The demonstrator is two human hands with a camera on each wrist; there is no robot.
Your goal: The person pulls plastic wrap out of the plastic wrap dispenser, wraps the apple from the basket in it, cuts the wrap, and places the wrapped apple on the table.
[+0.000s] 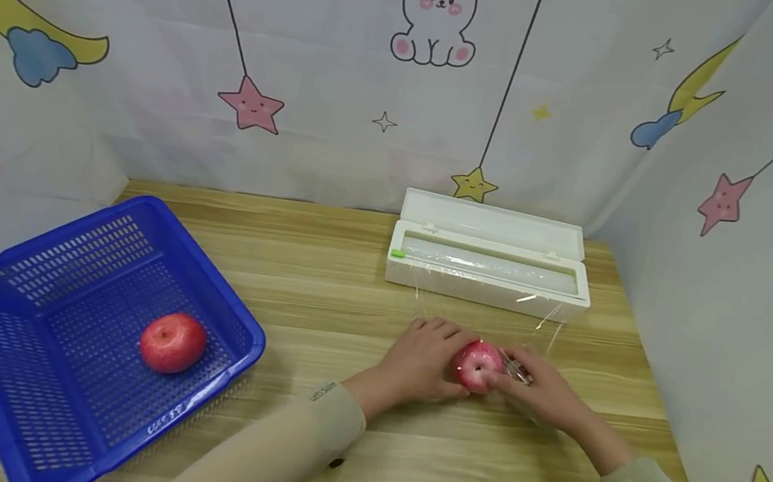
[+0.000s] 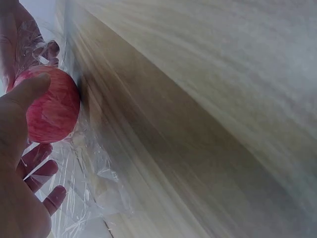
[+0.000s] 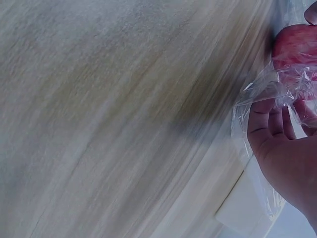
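Observation:
A red apple [image 1: 478,365] sits on the table, partly covered by clear plastic wrap [image 1: 518,369]. My left hand [image 1: 422,362] grips it from the left; in the left wrist view the thumb lies on the apple's skin, with the fingers beyond it. On the other side my right hand [image 1: 548,395] pinches gathered wrap against the apple, and crumpled folds [image 3: 292,84] show at its fingertips in the right wrist view. The film stretches back to a white wrap dispenser [image 1: 485,292], whose lid [image 1: 495,223] is raised over the roll [image 1: 489,264].
At the left stands a blue plastic basket [image 1: 151,207] holding another red apple [image 1: 173,343]. The wooden table [image 1: 307,262] meets a patterned curtain [image 1: 339,158] at the back and sides. A green piece [image 1: 397,253] sits at the dispenser's left end.

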